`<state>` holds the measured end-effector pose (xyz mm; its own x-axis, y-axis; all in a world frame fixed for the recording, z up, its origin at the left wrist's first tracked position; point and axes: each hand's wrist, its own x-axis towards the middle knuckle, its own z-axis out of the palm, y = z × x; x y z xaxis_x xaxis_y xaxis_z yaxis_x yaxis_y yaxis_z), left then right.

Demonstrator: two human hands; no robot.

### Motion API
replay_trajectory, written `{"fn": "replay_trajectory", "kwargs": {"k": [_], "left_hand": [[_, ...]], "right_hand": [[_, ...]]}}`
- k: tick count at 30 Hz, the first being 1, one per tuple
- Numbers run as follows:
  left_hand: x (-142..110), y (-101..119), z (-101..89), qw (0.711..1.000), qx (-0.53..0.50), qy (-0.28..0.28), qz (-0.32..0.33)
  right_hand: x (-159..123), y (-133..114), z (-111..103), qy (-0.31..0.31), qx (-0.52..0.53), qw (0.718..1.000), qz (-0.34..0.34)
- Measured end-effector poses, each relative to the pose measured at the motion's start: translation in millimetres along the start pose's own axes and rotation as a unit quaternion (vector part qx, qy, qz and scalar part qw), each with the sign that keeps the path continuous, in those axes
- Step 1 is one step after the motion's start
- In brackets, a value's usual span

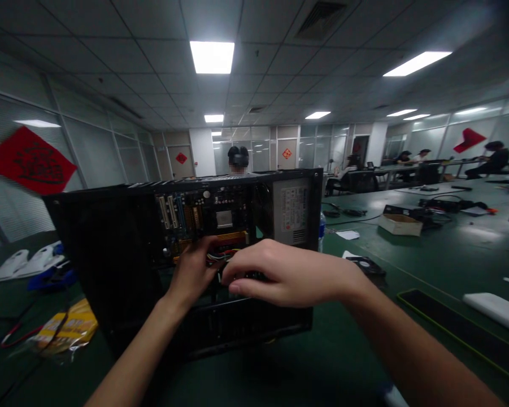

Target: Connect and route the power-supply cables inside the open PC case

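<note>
An open black computer case [105,271] stands upright on the green table. Inside it are a motherboard [203,203] with a square metal chip cover, and a silver power supply [294,209] at the upper right. My left hand [192,268] reaches into the lower middle of the case, its fingers bent around a bundle of coloured cables [218,256]. From the right, my right hand [275,271] comes across in front of the case. Its fingers are curled toward the thumb beside the same cables; whatever lies between the fingertips is hidden.
On the left lie a yellow packet [70,325] and white-and-blue items [42,260]. To the right are a hard drive [366,265], a small open box [400,224], a long black mat [457,325] and loose cables [345,212]. A person [238,158] is behind the case; others sit farther back.
</note>
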<state>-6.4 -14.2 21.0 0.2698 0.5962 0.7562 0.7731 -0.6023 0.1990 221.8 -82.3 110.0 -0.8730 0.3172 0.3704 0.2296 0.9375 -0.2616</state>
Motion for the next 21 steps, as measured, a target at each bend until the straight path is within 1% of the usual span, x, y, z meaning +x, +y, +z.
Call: {"fn": "replay_trajectory", "kwargs": {"k": [3,6,9,11,13,15,17,21], "left_hand": [[-1,-1,0.6,1.0,-0.003,-0.001,0.0],[-1,-1,1.2,1.0,-0.014,-0.012,-0.006],[0,1,1.5,1.0,-0.007,-0.02,-0.007],[0,2,1.9,1.0,0.0,-0.025,-0.005],[-1,2,2.4,1.0,0.005,-0.029,-0.004],[-1,1,2.9,0.999,0.006,-0.033,-0.003],[-2,0,2.8,0.999,0.009,-0.04,-0.007],[0,3,-2.8,0.996,0.029,-0.078,-0.035]], "right_hand": [[-11,8,11,-0.06,-0.052,0.997,0.007],[-35,23,37,-0.094,-0.101,0.99,0.006],[-55,34,64,-0.104,-0.141,0.985,-0.006],[-57,36,76,-0.084,-0.149,0.985,-0.009],[-48,33,83,-0.047,-0.148,0.988,-0.023],[-32,28,83,-0.019,-0.149,0.987,-0.049],[-14,23,80,0.005,-0.152,0.986,-0.072],[16,16,69,0.089,-0.13,0.983,-0.091]]}}
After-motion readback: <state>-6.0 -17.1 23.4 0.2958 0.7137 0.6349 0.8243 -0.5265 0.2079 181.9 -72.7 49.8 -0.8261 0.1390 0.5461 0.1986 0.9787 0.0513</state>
